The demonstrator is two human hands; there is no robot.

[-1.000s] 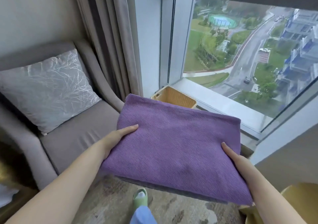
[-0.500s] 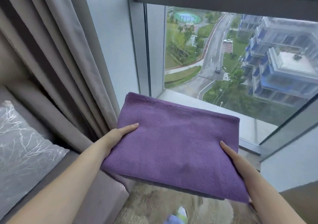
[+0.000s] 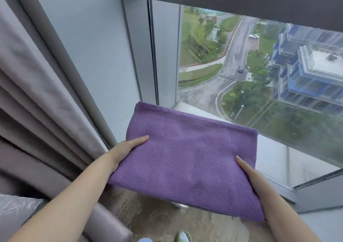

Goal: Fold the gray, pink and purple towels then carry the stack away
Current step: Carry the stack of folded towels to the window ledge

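Observation:
A folded purple towel point(image 3: 187, 160) lies flat on top of the stack that I carry in the air in front of me. Whatever is under it is hidden in this view. My left hand point(image 3: 123, 151) holds the stack's left edge, thumb on top and fingers out of sight beneath. My right hand point(image 3: 250, 174) holds the right edge the same way, thumb lying on the purple cloth.
Grey curtains point(image 3: 37, 111) hang at the left beside a tall window point(image 3: 259, 70) with a low sill point(image 3: 274, 152). An armchair's arm point(image 3: 104, 223) and a silver cushion point(image 3: 14, 208) show at the bottom left. Patterned carpet point(image 3: 163, 215) and my slippered foot point(image 3: 182, 237) lie below.
The view has swung right and up toward the window; the armchair, cushion and wicker basket have slid out of sight. Both hands keep the same hold on the stack.

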